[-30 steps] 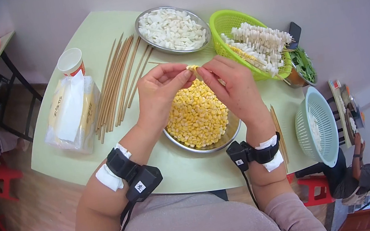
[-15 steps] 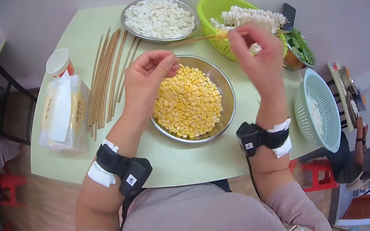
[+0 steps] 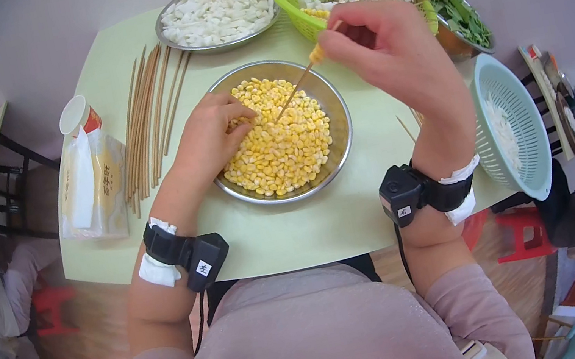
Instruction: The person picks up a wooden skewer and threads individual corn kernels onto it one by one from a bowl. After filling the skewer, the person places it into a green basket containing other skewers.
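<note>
As fingers (image 3: 358, 11) grip, the skewer (image 3: 296, 92) slants down leftward.

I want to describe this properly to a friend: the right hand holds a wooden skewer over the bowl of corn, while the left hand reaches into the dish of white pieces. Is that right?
Not quite: the head view shows the left hand at the corn kernels instead. The right hand does hold a wooden skewer over the bowl of corn.

Site type: apparently a small eatery, indicated by the counter (image 3: 275, 239), bulk corn kernels (image 3: 284, 161), bundled skewers (image 3: 141, 121) and red stools (image 3: 515, 221).
</note>
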### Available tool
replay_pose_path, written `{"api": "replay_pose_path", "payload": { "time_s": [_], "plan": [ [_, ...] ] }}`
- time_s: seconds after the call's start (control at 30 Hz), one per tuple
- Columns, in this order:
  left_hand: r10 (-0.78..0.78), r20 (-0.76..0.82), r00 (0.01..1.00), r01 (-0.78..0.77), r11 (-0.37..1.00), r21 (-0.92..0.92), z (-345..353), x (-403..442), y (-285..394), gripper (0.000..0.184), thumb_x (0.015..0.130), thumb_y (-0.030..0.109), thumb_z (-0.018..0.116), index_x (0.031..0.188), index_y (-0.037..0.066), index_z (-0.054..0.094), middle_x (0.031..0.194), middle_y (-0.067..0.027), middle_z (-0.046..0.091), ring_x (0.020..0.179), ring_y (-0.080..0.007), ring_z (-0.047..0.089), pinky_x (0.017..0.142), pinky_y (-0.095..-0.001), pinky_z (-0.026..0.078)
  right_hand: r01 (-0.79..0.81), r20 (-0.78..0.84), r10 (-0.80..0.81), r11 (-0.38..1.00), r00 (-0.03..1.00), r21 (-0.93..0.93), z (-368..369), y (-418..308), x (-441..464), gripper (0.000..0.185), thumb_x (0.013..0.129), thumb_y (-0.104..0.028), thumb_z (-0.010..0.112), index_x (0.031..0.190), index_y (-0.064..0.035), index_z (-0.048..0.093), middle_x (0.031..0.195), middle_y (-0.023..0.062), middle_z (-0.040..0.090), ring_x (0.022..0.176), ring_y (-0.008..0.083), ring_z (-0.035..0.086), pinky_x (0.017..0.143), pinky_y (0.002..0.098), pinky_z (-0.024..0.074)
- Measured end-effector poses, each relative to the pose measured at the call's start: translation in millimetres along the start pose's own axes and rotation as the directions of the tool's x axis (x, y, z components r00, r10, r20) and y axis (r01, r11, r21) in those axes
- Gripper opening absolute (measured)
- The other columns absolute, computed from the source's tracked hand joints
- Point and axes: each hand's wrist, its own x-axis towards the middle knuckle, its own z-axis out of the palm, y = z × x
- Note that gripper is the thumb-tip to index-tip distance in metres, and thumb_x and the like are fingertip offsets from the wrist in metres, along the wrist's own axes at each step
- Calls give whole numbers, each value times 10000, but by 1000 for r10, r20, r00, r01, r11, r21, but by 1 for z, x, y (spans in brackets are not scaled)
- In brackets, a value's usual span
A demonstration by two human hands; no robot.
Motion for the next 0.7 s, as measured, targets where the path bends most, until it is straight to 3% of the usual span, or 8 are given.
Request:
{"api": "replay_pose_path", "payload": {
  "time_s": [0.2,0.3,0.4,0.47,0.5,0.57,0.67,0.7],
  "plan": [
    [-18,33,999,16,998,54,0,1,5,151,709,20,677,858,33,657,840,-102,548,810,-244,556,700,-314,478,86,-25,-91,987,996,-136,16,-1,3,166,755,-119,602,740,40,558,554,76,486,507,99,442,482,250,364],
    [-9,8,1000,8,999,34,1,1,6,125,704,18,679,820,18,631,829,-96,537,796,-238,550,678,-304,471,142,-80,-155,979,985,-147,23,-3,3,161,764,-126,595,748,32,566,571,101,504,501,148,478,491,272,383],
    [19,-56,998,-18,1000,26,0,1,8,75,705,36,661,774,32,632,814,-102,554,815,-257,551,728,-337,459,116,-46,-120,989,992,-92,26,-1,4,153,780,-129,586,763,23,573,594,110,531,508,171,504,497,279,393],
    [-123,-43,991,119,989,-92,-3,2,9,91,739,26,678,812,17,625,797,-46,573,718,-150,562,648,-263,461,109,-45,-113,990,993,-85,26,0,5,146,787,-129,583,780,17,575,598,114,530,512,176,505,501,277,395],
    [-126,-53,991,121,989,-85,-4,3,8,91,739,26,678,812,17,625,797,-46,573,718,-150,562,648,-263,461,106,-40,-109,991,993,-76,26,0,6,139,794,-128,580,796,11,578,603,118,530,516,180,505,505,274,397],
    [-266,-112,957,208,905,-371,-4,5,1,76,754,58,671,815,17,650,780,-62,628,686,-137,599,621,-250,479,125,-37,-127,990,991,-58,27,3,6,133,801,-123,578,811,9,575,609,106,532,532,165,506,515,267,400],
    [-349,-143,926,200,775,-599,-1,5,-7,118,761,91,681,851,17,665,769,-63,658,705,-109,608,650,-246,495,122,-19,-121,992,992,28,28,2,6,104,812,-92,579,841,7,565,642,48,544,585,111,506,549,242,408],
    [-340,-180,923,208,835,-508,-8,4,-1,126,758,105,689,837,10,664,774,-64,656,713,-109,602,652,-247,491,85,-21,-84,995,996,55,29,-2,8,85,809,-73,581,830,7,560,655,27,544,598,94,503,560,234,408]
  ]
}}
